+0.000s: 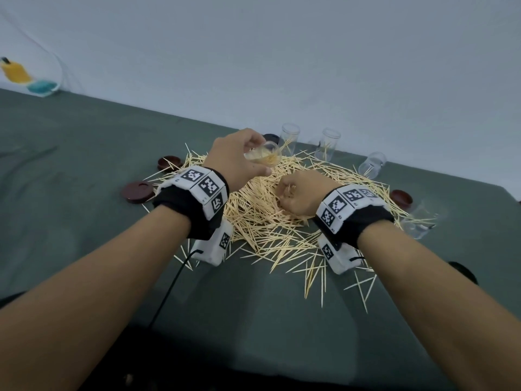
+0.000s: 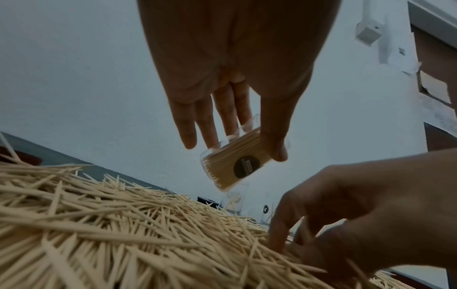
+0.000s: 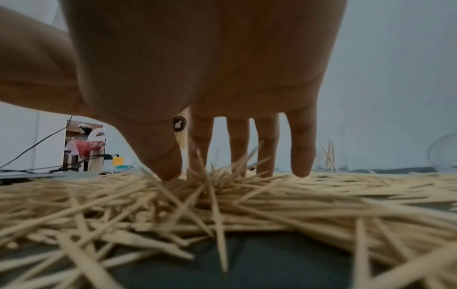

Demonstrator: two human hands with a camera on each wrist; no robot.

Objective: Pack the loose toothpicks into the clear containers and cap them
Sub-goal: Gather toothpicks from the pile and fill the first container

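the container (image 2: 236,158) in the left hand (image 1: 236,159) carries a round black sticker with a small pale mark on it; the writing is too small to read. the hand pinches that clear container between thumb and fingers, tilted, above the far part of the toothpick pile (image 1: 270,210), and it is already well filled with toothpicks lying side by side. the right hand (image 1: 300,193) is down on the middle of the pile with its fingers (image 3: 303,148) curled in among the sticks, a few toothpicks caught between thumb and fingertips.

the pile spreads across a dark green table (image 1: 84,170) beside a pale wall. behind the pile stand two upright clear containers (image 1: 289,138), (image 1: 328,143), each with a few toothpicks inside; a third (image 1: 372,165) lies tipped to the right of them, and a fourth (image 1: 417,224) lies on its side at the right edge of the pile. dark red-brown caps sit around the pile: two on the left (image 1: 168,162), (image 1: 137,191) and one on the right (image 1: 401,198). a black cap (image 1: 271,138) shows just behind the left hand. both wrists wear black bands with white blocks printed in black-and-white square codes (image 1: 208,187). a blurred yellow and teal object (image 1: 25,77) sits at the far left.
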